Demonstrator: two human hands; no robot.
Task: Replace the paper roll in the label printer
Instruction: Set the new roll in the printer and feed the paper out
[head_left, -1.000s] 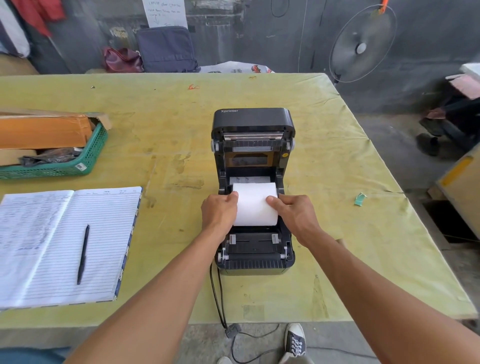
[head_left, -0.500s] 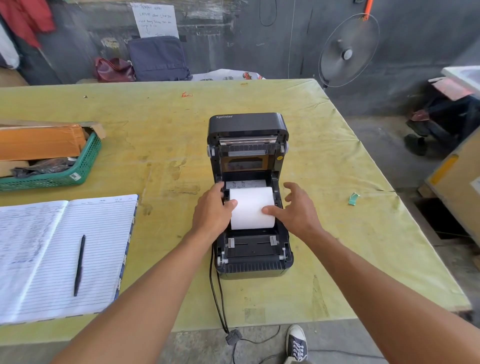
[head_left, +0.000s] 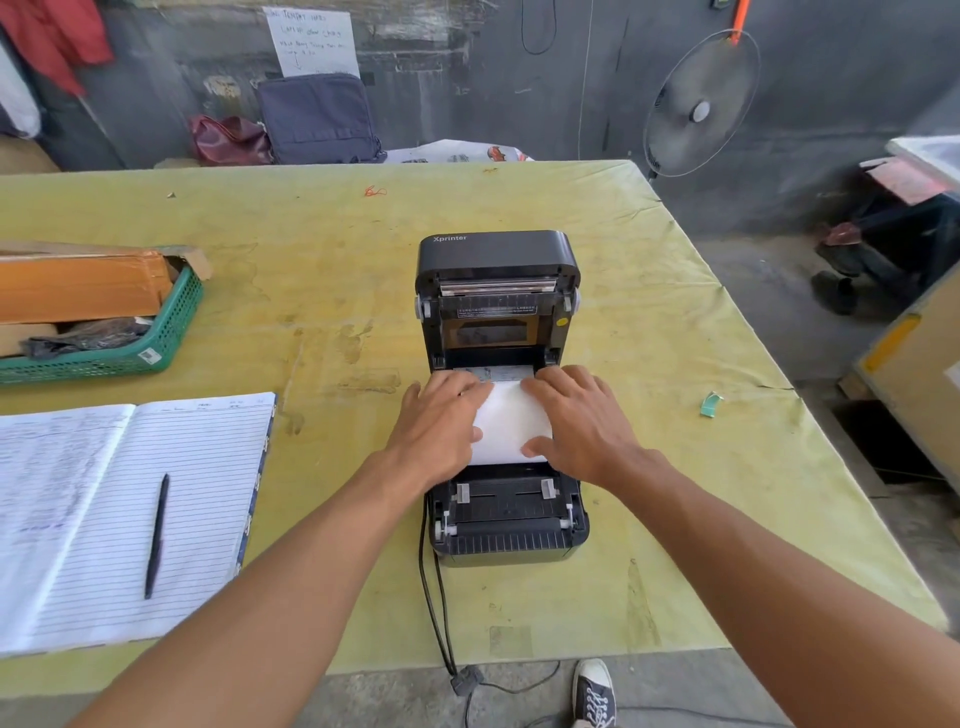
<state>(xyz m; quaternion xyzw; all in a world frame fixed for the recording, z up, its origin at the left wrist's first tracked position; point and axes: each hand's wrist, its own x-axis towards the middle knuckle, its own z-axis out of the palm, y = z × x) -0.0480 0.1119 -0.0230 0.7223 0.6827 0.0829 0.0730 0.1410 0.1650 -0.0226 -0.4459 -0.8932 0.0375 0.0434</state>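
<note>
A black label printer (head_left: 498, 525) stands on the yellow-green table (head_left: 649, 312) with its lid (head_left: 496, 254) swung up and back. A white paper roll (head_left: 511, 426) lies in the open bay. My left hand (head_left: 441, 426) rests on the roll's left end, fingers reaching over its top toward the back. My right hand (head_left: 576, 421) covers the right end in the same way, thumb against the roll's front. Both hands press on the roll from above. The roll's ends and the holders beside them are hidden under my hands.
An open lined notebook (head_left: 104, 514) with a black pen (head_left: 156, 535) lies at the left. A green basket (head_left: 166, 338) with cardboard sits at the far left. A small teal scrap (head_left: 710, 404) lies at the right. The printer's cable (head_left: 434, 613) runs off the front edge.
Both hands have shifted from gripping the roll's sides to lying over its top, fingers stretched toward the back. The roll sits lower in the bay.
</note>
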